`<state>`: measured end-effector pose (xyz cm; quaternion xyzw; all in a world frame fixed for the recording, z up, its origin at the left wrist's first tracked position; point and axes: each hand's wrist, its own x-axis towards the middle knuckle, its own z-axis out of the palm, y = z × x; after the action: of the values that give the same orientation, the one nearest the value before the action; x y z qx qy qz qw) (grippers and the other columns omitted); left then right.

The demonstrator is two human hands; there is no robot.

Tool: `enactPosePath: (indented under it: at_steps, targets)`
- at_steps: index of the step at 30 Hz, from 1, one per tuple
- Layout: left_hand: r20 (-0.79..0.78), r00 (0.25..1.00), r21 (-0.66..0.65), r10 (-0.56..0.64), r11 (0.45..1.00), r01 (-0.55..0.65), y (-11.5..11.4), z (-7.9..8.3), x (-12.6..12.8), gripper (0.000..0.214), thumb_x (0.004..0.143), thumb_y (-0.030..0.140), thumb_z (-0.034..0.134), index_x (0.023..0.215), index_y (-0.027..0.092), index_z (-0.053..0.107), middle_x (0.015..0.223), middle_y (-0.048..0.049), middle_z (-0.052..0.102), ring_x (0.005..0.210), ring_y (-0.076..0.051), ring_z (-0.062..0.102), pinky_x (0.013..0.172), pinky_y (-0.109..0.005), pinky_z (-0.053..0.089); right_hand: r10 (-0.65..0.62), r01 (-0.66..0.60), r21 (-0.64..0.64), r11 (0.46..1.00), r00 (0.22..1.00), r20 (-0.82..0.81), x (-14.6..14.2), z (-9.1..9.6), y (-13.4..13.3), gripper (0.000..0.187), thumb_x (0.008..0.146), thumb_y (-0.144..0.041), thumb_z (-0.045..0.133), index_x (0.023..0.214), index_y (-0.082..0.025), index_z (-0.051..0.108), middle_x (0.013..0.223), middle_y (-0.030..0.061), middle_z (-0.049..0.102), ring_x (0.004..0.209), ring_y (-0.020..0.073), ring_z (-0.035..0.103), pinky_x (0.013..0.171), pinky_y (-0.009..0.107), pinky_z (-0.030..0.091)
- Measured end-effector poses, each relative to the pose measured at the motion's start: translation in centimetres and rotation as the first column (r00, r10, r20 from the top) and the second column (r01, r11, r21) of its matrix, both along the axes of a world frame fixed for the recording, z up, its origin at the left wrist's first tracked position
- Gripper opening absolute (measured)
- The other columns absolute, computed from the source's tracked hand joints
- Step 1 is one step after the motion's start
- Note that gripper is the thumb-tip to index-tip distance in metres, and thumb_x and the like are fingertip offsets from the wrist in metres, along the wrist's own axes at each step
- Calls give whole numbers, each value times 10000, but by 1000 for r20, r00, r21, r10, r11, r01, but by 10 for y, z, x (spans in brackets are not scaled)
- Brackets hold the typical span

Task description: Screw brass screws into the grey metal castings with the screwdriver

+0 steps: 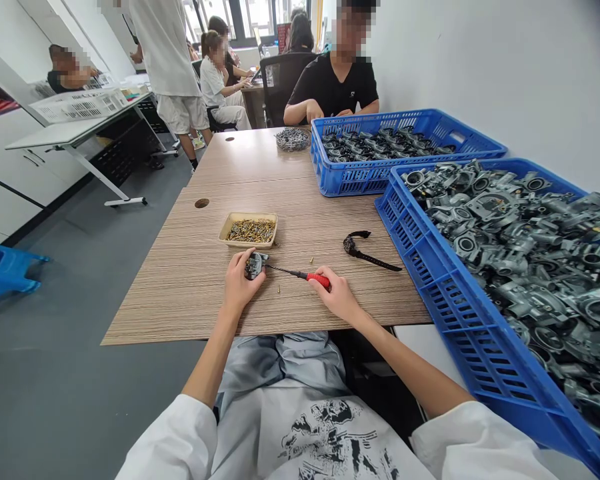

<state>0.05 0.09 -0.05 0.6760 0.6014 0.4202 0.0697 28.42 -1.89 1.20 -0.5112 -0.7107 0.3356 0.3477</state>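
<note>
My left hand [241, 281] is closed around a small grey metal carburetor body [255, 265], steadying it on the table. In my right hand [334, 293] is a screwdriver [319, 279] with a red handle and a dark shaft. Its shaft points left and its tip meets the right side of the carburetor body; the exact contact spot is too small to make out. Two small brass pieces lie loose nearby, one brass piece [279, 289] below the shaft and another brass piece [311, 260] above it. Just beyond my left hand stands a cream tray [223, 235] full of small brass parts.
A black wristwatch [350, 245] lies right of my hands. Blue crates [420, 267] of metal castings line the right side, another blue crate [340, 180] behind. A clear container [293, 140] of small parts sits farther back. A person in black [340, 87] sits opposite.
</note>
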Motion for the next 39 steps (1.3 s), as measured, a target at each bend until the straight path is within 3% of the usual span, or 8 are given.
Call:
enactPosePath:
  at_steps: [39]
  targets:
    - [0, 1000, -3, -12, 1000, 12, -1, 2, 1, 546, 841, 248, 692, 1379, 232, 603, 1276, -98, 642, 1214, -282, 631, 1090, -418, 501, -2, 2, 6, 1000, 1000, 12, 0, 0, 0, 243, 984, -475, 558, 948, -239, 602, 744, -22, 604, 640, 166, 510, 666, 277, 404]
